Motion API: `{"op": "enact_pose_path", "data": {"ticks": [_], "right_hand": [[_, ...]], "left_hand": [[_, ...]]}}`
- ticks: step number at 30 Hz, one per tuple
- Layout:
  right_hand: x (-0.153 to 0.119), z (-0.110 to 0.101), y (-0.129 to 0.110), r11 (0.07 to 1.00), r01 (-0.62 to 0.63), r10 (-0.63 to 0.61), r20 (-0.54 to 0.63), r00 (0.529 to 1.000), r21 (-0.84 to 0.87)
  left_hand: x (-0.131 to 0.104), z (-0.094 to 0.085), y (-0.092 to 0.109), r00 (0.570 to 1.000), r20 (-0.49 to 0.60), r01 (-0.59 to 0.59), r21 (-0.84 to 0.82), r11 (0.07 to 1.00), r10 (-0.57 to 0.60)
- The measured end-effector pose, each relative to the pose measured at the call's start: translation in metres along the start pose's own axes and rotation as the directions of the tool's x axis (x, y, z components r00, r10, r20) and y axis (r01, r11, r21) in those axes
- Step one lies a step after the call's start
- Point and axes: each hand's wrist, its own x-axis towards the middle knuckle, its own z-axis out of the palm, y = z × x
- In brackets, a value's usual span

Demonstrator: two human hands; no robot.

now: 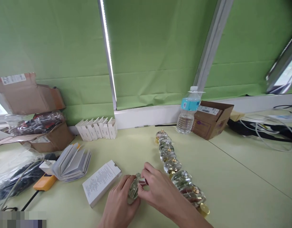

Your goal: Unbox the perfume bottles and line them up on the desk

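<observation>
A clear, ribbed glass piece (133, 187) is held low over the table in the head view. My left hand (121, 199) wraps round its left side. The fingers of my right hand (155, 186) pinch a small shiny part at its upper right end; that part is mostly hidden by the fingers. Just left of my hands lies a white printed box (102, 182). To the right, a row of similar glass pieces with gold-coloured parts (172, 166) runs from the back of the table toward the front, partly behind my right forearm.
Several small white open boxes (97, 129) stand by the wall. At the left are an open booklet (72, 164), an orange device (45, 182), plastic wrap and cardboard boxes (51, 136). A water bottle (185, 118), a brown box (209, 122) and cables (257, 129) are at the back right.
</observation>
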Motion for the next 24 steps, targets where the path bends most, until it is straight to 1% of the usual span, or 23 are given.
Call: {"op": "enact_pose_path", "data": {"ticks": [2,6,8,12,15,17,19,22,24], "right_hand": [[-0.001,-0.002,-0.003,1.000,0.009,-0.009,0.025,1.000,-0.004],[-0.004,-0.008,-0.006,0.996,0.045,-0.050,0.074,0.996,0.078],[-0.005,-0.012,-0.008,0.993,0.041,-0.050,0.083,0.995,0.115],[-0.003,-0.021,-0.010,0.982,-0.015,0.006,0.048,0.999,0.190],[0.002,-0.022,-0.004,0.974,-0.096,0.099,-0.005,0.995,0.206],[0.004,-0.018,0.002,0.975,-0.151,0.157,-0.024,0.987,0.160],[0.005,-0.011,0.009,0.982,-0.178,0.179,-0.021,0.984,0.066],[0.004,0.003,0.019,0.982,-0.155,0.161,0.044,0.986,-0.112],[0.003,0.013,0.024,0.973,-0.124,0.147,0.107,0.983,-0.192]], "left_hand": [[0.001,-0.003,-0.001,1.000,-0.004,-0.004,-0.022,1.000,0.004],[0.002,-0.005,-0.003,1.000,0.007,0.001,-0.048,0.999,0.000],[0.002,-0.005,-0.004,1.000,0.003,0.014,-0.061,0.998,-0.014],[0.003,-0.007,-0.004,0.998,-0.010,0.065,-0.112,0.992,-0.067],[0.005,-0.010,-0.004,0.991,0.005,0.135,-0.143,0.980,-0.136],[0.006,-0.013,-0.003,0.985,0.013,0.174,-0.162,0.971,-0.174],[0.006,-0.016,-0.002,0.980,0.029,0.197,-0.203,0.959,-0.195],[0.008,-0.019,-0.004,0.971,0.065,0.238,-0.293,0.926,-0.229],[0.009,-0.020,-0.006,0.965,0.095,0.262,-0.346,0.901,-0.244]]}}
